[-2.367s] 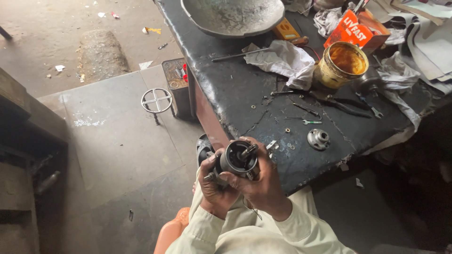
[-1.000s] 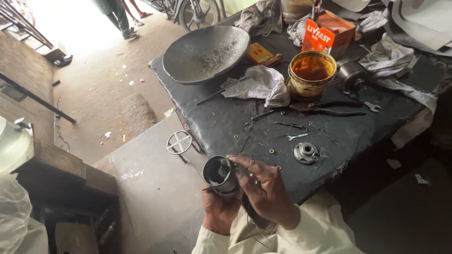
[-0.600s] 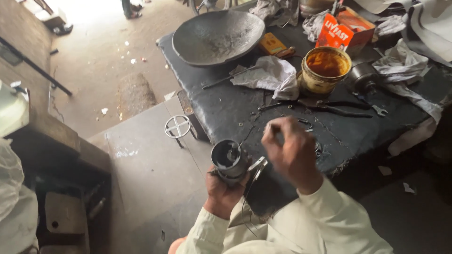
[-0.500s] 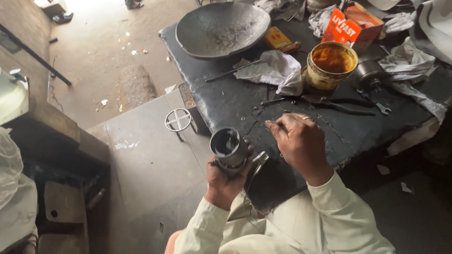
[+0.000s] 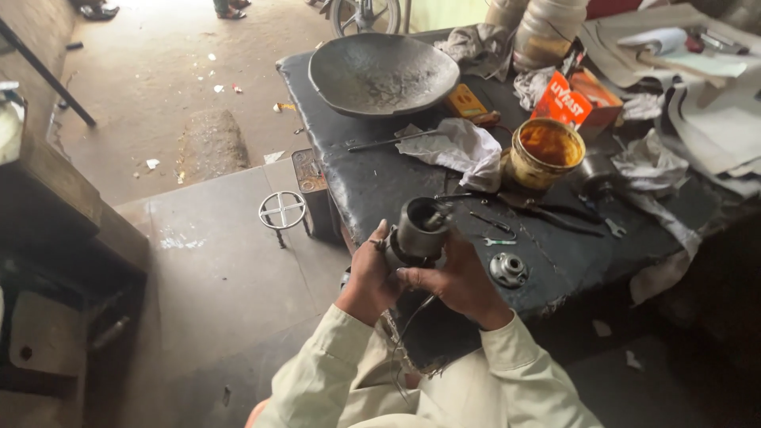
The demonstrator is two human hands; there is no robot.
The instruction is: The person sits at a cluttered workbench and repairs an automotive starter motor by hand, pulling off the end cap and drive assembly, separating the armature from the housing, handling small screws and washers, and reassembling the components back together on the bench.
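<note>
I hold a grey cylindrical metal part (image 5: 422, 228), hollow at the top, over the front edge of a black greasy workbench (image 5: 380, 182). My left hand (image 5: 372, 273) grips it from the left side and below. My right hand (image 5: 456, 277) closes on it from the right and underneath. A thin wire hangs down from the part toward my lap. A small round metal flange (image 5: 509, 269) lies on the bench just right of my right hand.
On the bench stand an open tin of amber grease (image 5: 547, 152), a crumpled white rag (image 5: 456, 147), a large grey metal bowl (image 5: 382, 73), an orange box (image 5: 572, 97), pliers and small spanners (image 5: 547, 218). A round wire ring (image 5: 282, 210) lies on the concrete floor to the left.
My right hand reached out over the bench about half a second ago and has come back onto the metal part. The view has shifted right.
</note>
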